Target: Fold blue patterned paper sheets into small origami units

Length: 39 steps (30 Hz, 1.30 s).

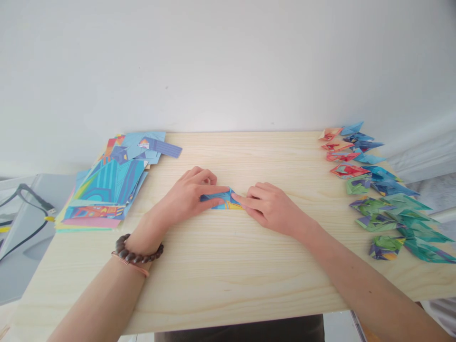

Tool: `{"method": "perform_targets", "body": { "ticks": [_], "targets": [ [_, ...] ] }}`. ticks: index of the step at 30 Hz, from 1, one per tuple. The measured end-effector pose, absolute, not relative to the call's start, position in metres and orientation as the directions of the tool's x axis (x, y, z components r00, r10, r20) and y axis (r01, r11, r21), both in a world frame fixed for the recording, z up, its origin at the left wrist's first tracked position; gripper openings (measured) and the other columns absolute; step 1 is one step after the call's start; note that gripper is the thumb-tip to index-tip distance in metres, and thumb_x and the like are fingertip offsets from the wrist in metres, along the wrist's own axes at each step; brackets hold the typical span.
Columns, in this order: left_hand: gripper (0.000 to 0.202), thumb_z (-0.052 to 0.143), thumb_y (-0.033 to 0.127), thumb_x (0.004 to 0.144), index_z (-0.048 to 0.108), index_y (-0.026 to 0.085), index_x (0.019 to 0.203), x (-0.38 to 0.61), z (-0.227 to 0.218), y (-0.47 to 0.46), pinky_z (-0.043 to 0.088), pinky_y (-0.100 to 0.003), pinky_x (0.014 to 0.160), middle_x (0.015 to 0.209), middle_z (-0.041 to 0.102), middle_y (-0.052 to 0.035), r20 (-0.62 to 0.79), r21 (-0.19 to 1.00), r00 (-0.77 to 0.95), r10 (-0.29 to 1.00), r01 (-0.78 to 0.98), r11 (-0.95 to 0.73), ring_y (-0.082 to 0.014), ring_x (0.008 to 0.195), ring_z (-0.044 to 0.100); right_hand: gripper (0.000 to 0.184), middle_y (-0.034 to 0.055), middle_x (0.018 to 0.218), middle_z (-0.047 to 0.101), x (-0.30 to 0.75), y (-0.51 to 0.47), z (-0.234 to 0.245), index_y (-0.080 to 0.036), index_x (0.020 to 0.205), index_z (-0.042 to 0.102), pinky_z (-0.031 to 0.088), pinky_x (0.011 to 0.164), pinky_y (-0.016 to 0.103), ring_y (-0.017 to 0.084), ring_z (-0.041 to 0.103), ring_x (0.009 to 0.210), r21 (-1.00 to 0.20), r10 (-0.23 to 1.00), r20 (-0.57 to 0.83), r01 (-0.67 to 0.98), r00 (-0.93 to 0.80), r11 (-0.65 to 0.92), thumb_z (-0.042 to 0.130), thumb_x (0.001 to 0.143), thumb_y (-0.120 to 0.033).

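Observation:
A small folded piece of blue and yellow patterned paper (223,199) lies flat on the pale wooden table (228,266) near its middle. My left hand (190,194) rests over the paper's left end, thumb and fingers pinched on it. My right hand (269,204) presses the paper's right end with its fingers curled down onto the fold. A dark bead bracelet (137,254) circles my left wrist.
A stack of blue patterned paper sheets (110,190) sits at the table's left rear. Several folded paper pieces (377,194) in red, blue and green lie in a row along the right edge. Cables (24,204) lie on a grey surface to the left. A white wall stands behind.

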<state>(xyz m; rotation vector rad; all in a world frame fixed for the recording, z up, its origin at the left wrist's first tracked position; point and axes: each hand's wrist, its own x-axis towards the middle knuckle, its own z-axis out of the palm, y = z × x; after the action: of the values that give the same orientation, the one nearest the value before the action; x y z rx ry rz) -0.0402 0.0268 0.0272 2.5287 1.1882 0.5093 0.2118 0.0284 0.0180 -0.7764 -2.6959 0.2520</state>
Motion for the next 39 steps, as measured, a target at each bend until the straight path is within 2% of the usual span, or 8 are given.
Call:
{"method": "perform_targets", "body": {
  "ticks": [8, 21, 28, 39],
  "targets": [
    [0.031, 0.057, 0.042, 0.086, 0.064, 0.033, 0.115, -0.0406, 0.0264, 0.0274, 0.041, -0.035, 0.086, 0.098, 0.055, -0.0045, 0.201, 0.395, 0.600, 0.774, 0.674, -0.625, -0.0192, 0.092, 0.047, 0.035, 0.0056, 0.080, 0.059, 0.2104, 0.0257, 0.0173, -0.018, 0.123, 0.057, 0.039, 0.072, 0.032, 0.018, 0.045, 0.076, -0.210, 0.545, 0.255, 0.505, -0.798, 0.837, 0.039, 0.093, -0.020],
    [0.030, 0.056, 0.040, 0.087, 0.064, 0.032, 0.114, -0.0416, 0.0268, 0.0267, 0.041, -0.035, 0.086, 0.098, 0.054, -0.0045, 0.206, 0.385, 0.607, 0.767, 0.670, -0.634, -0.0188, 0.091, 0.048, 0.034, 0.0056, 0.079, 0.057, 0.2107, 0.0264, 0.0171, -0.016, 0.122, 0.058, 0.038, 0.073, 0.032, 0.018, 0.045, 0.077, -0.203, 0.540, 0.261, 0.501, -0.801, 0.841, 0.039, 0.094, -0.022],
    [0.033, 0.055, 0.038, 0.087, 0.061, 0.027, 0.118, -0.0401, 0.0295, 0.0266, 0.040, -0.035, 0.088, 0.100, 0.056, -0.0054, 0.175, 0.386, 0.614, 0.770, 0.676, -0.627, -0.0198, 0.096, 0.049, 0.034, 0.0055, 0.081, 0.058, 0.2102, 0.0256, 0.0158, -0.017, 0.123, 0.058, 0.038, 0.073, 0.033, 0.018, 0.045, 0.078, -0.192, 0.545, 0.262, 0.511, -0.796, 0.838, 0.039, 0.094, -0.022],
    [0.035, 0.052, 0.037, 0.090, 0.057, 0.033, 0.124, -0.0416, 0.0280, 0.0263, 0.038, -0.036, 0.089, 0.101, 0.052, -0.0048, 0.165, 0.357, 0.641, 0.750, 0.670, -0.651, -0.0192, 0.094, 0.048, 0.036, 0.0056, 0.084, 0.058, 0.2099, 0.0250, 0.0172, -0.018, 0.126, 0.055, 0.036, 0.075, 0.034, 0.019, 0.045, 0.079, -0.192, 0.557, 0.225, 0.524, -0.799, 0.830, 0.040, 0.093, -0.021]
  ]
}}
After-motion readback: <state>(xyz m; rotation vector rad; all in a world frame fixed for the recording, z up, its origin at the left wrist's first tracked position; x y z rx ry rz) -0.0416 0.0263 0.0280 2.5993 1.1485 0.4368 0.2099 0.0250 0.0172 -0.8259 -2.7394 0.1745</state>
